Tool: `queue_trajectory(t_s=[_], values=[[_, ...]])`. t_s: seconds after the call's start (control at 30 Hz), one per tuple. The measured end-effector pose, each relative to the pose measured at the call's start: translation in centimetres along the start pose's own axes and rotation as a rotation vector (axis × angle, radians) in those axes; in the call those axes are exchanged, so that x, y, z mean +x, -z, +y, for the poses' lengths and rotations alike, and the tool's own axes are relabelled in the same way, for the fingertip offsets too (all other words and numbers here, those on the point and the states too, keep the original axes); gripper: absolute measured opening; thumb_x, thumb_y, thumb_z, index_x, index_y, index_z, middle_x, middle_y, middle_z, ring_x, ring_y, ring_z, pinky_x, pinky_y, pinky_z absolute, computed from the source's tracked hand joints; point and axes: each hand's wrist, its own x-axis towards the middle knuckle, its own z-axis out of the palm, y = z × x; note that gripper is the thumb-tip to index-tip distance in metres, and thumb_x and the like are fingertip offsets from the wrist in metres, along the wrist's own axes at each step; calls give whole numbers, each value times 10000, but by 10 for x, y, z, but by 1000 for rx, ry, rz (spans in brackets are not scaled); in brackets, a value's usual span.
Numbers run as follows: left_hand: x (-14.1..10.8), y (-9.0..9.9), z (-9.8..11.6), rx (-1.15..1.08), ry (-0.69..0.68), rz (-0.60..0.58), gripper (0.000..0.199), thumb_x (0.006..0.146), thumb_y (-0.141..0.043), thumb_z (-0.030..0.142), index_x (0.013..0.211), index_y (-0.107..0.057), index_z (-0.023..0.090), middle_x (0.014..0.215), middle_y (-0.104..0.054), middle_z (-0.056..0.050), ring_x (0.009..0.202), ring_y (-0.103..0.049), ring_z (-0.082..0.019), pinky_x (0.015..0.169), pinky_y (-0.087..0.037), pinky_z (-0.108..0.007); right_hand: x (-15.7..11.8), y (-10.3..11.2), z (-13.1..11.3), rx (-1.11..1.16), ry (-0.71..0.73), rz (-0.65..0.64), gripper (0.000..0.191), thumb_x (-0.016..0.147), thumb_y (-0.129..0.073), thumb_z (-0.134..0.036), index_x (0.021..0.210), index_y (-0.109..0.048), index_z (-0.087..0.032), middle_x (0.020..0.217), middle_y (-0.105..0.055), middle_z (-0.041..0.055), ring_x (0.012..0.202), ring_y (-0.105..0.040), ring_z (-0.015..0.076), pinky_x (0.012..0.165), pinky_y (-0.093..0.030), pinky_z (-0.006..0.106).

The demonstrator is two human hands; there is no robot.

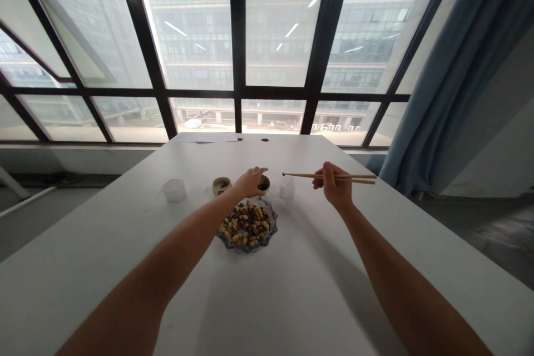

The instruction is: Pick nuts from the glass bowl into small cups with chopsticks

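Note:
My right hand (332, 184) is closed around a pair of wooden chopsticks (308, 176), held level and pointing left. A tiny dark reddish piece (284, 174) shows at their tips, too small to name. Below the tips stands a clear plastic cup (287, 188). My left hand (250, 182) reaches over the table and grips a small round cup (263, 184) with a dark inside; the index finger stretches across its far rim. Just left of that hand sits a similar small cup (221, 186). Nearer to me, a glass bowl (273, 225) holds peanuts in shells mixed with darker pieces (249, 222).
Another clear plastic cup (174, 190) stands farther left on the white table (233, 300). Papers (204, 137) lie at the far edge, by two dark round holes. Behind are dark-framed windows (237, 39), with a blue curtain (438, 83) at right.

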Motion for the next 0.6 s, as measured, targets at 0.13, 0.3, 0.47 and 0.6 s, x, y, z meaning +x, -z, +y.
queue_trajectory(t_s=[0.13, 0.3, 0.47, 0.6], values=[[3, 3, -2, 4, 92, -21, 827, 709, -710, 377, 1437, -375, 172, 1369, -530, -136, 1246, -535, -289, 1069, -425, -382, 1, 0, 1, 7, -2, 20, 561, 842, -552, -699, 655, -616, -174, 465, -608, 14, 359, -552, 116, 360, -444, 218], [24, 5, 0, 45, 247, -131, 825, 730, -682, 434, 1429, -387, 109, 1381, -541, -193, 1248, -552, -301, 1034, -447, -366, 3, 1, 3, -3, -25, 61, 572, 852, -527, -702, 650, -613, -174, 469, -605, 14, 365, -557, 118, 354, -438, 213], [42, -1, 25, 106, 144, -162, 891, 708, -691, 566, 1441, -388, 160, 1486, -465, -174, 1365, -439, -335, 1155, -302, -455, 4, 4, 6, -15, -67, 68, 567, 855, -523, -698, 643, -601, -179, 456, -594, 8, 352, -547, 116, 349, -434, 214], [45, 1, 27, 180, 278, -235, 890, 636, -732, 601, 1374, -461, 185, 1420, -530, -192, 1280, -521, -370, 1058, -408, -488, 3, 3, 9, -22, -64, 39, 562, 871, -507, -690, 650, -600, -182, 453, -586, 3, 350, -539, 116, 351, -428, 218]])
